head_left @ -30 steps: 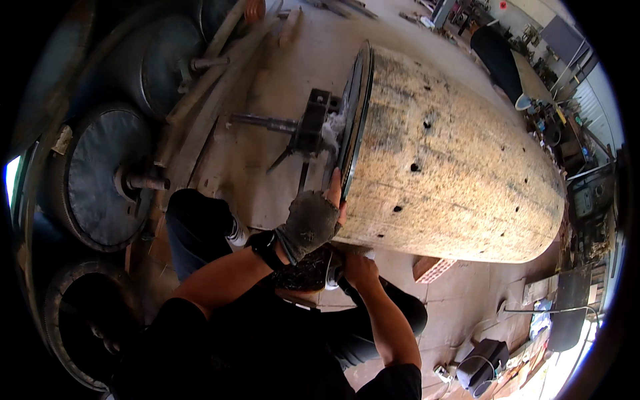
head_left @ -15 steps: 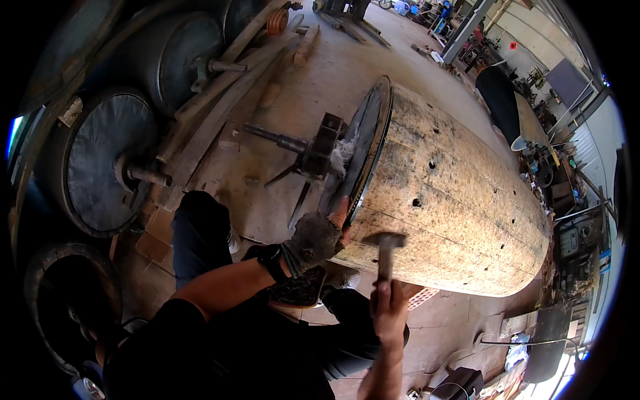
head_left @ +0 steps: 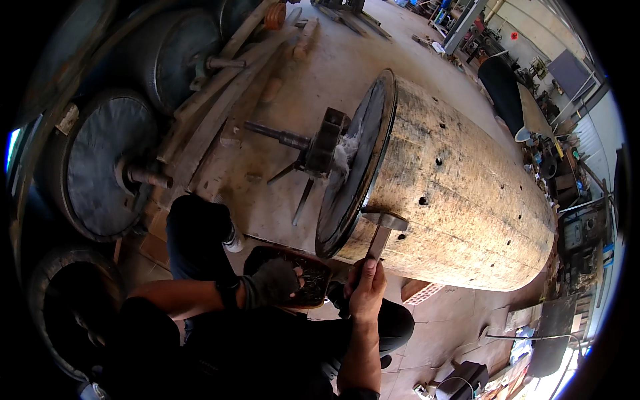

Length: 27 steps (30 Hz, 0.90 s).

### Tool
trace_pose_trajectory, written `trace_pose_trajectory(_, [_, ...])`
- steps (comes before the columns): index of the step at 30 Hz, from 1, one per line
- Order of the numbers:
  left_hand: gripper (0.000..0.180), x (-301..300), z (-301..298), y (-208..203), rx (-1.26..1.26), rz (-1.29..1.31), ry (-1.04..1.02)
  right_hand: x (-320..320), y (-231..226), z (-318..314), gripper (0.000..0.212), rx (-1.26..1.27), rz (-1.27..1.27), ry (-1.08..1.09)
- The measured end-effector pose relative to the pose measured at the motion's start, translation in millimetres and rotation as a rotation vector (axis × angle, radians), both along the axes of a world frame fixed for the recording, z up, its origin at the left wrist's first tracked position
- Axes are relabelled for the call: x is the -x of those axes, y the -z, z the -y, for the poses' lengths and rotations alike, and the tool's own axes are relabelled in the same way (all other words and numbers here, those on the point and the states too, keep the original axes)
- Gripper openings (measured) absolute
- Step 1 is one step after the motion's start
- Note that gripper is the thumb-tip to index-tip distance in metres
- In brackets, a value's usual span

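Note:
A large wooden drum (head_left: 460, 193) of pale, stained boards with several dark holes lies on its side before me. Its dark round end carries a metal shaft (head_left: 277, 133) with a heavy block (head_left: 327, 143) and whitish fibre around it. My right hand (head_left: 367, 290) is closed around the handle of a hammer (head_left: 385, 220), whose head is at the drum's near side, close to the rim. My gloved left hand (head_left: 272, 283) has its fingers curled over a tray (head_left: 320, 301) of dark small pieces, possibly nails; what they pinch is hidden.
Dark drums with shafts (head_left: 110, 167) stand at the left beside long timbers (head_left: 220, 107). A perforated red brick (head_left: 420, 291) sits beneath the drum's near side. At the lower right lies a black case (head_left: 460, 383); cluttered shelves and machinery line the right wall.
My left hand has left the drum's rim and come down to the tray. The hammer has risen slightly along the drum's side, and the drum has shifted a little in view.

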<state>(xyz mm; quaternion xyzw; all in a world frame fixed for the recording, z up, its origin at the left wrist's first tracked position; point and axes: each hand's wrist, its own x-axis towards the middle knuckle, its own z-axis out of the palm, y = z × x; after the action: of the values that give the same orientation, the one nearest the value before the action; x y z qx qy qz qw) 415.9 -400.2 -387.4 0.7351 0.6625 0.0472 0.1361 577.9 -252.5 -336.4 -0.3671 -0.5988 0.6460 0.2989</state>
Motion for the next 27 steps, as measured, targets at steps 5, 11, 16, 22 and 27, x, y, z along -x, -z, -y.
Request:
trace_pose_trajectory(5, [0.022, -5.2, 0.5, 22.1, -0.066, -0.102, 0.080, -4.1, 11.2, 2.6, 0.048, -0.035, 0.034, 0.056])
trace_pose_trajectory(11, [0.015, -10.8, 5.5, 9.6, -0.093, -0.055, 0.050, -3.8, 16.4, 8.5, 0.043, -0.077, 0.042, 0.088])
trace_pose_trajectory(16, [0.025, -10.7, 1.9, 12.8, -0.058, 0.066, -0.004, -11.3, 27.8, 4.4, 0.042, -0.158, 0.098, 0.126])
trace_pose_trajectory(22, [0.037, -3.6, -7.8, -16.1, -0.092, 0.151, 0.044, -17.2, 30.9, 0.3, 0.044, -0.229, 0.119, 0.110])
trace_pose_trajectory(27, [0.035, 1.2, -13.6, -33.5, -0.170, 0.177, 0.049, -19.2, 27.7, -1.7, 0.044, -0.231, 0.141, 0.112])
